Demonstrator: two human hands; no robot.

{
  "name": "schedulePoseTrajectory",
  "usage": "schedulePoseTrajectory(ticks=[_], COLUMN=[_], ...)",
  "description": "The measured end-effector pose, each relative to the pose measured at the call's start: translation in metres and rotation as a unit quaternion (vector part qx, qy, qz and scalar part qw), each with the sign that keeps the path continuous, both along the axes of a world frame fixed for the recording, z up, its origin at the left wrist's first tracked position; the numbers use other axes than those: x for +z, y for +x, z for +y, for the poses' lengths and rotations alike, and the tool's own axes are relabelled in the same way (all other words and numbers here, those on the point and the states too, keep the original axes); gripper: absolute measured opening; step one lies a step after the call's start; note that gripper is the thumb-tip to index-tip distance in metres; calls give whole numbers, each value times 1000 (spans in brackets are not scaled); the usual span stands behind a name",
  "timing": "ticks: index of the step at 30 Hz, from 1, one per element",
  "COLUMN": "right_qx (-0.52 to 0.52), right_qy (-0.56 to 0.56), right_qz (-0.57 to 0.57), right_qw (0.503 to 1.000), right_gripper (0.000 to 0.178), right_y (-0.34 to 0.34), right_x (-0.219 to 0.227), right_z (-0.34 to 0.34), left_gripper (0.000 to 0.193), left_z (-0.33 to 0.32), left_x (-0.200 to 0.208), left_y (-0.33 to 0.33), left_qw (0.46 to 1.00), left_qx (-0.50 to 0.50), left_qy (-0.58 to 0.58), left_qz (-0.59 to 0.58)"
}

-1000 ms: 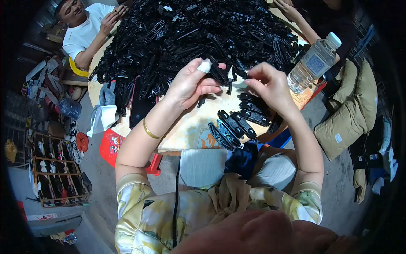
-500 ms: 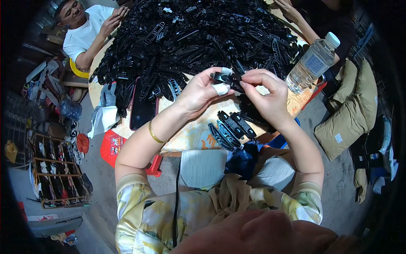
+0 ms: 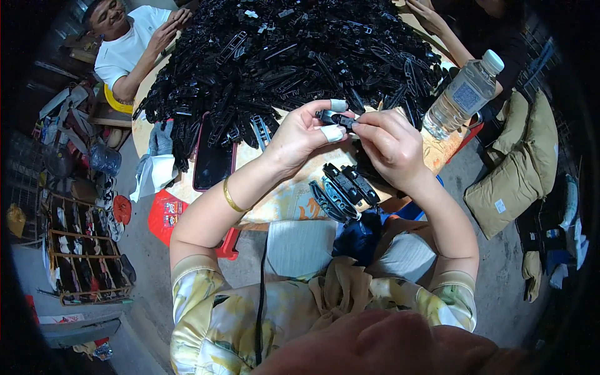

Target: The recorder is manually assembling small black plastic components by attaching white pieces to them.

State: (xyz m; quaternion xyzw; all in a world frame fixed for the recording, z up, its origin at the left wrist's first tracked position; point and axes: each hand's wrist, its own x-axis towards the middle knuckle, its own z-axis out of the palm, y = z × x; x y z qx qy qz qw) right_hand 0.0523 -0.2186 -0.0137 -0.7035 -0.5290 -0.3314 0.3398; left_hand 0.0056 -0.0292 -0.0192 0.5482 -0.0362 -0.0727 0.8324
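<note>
A black plastic part (image 3: 343, 120) is held between my two hands above the near side of the table. My left hand (image 3: 302, 132), with white covers on its thumb and a finger, grips one end of it. Thumb and fingers of my right hand (image 3: 392, 140) pinch the other end; whether they hold a separate small piece is hidden. Just below lie several finished-looking black plastic parts (image 3: 347, 186) in a small group by the table edge. Beyond my hands rises a large pile of black plastic parts (image 3: 281, 62).
A water bottle (image 3: 464, 94) stands at the right. To the left lie a phone (image 3: 212, 159), a grey glove (image 3: 161, 139) and a white cloth (image 3: 154, 174). Across the table sits a person in a white shirt (image 3: 134, 44); another person's arm (image 3: 451, 40) reaches in at far right.
My right hand has turned and its fingers have curled in closer on the part. The part sits more level between my hands, and a long dark piece no longer sticks out below it.
</note>
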Motion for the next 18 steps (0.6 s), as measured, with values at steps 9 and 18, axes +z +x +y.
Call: schedulePoseTrajectory(ticks=[9, 18], right_qx=[4, 61], right_qy=[119, -11], right_qz=[277, -11], right_qw=[953, 998], right_gripper=[10, 25], right_y=[-4, 0], right_x=[4, 7], right_z=[-5, -7], left_gripper=[39, 34], left_z=[3, 7], left_x=[1, 2], left_y=[0, 0], left_qw=[999, 992], left_qx=[-36, -104], left_qy=[-12, 0], left_qz=[-2, 70])
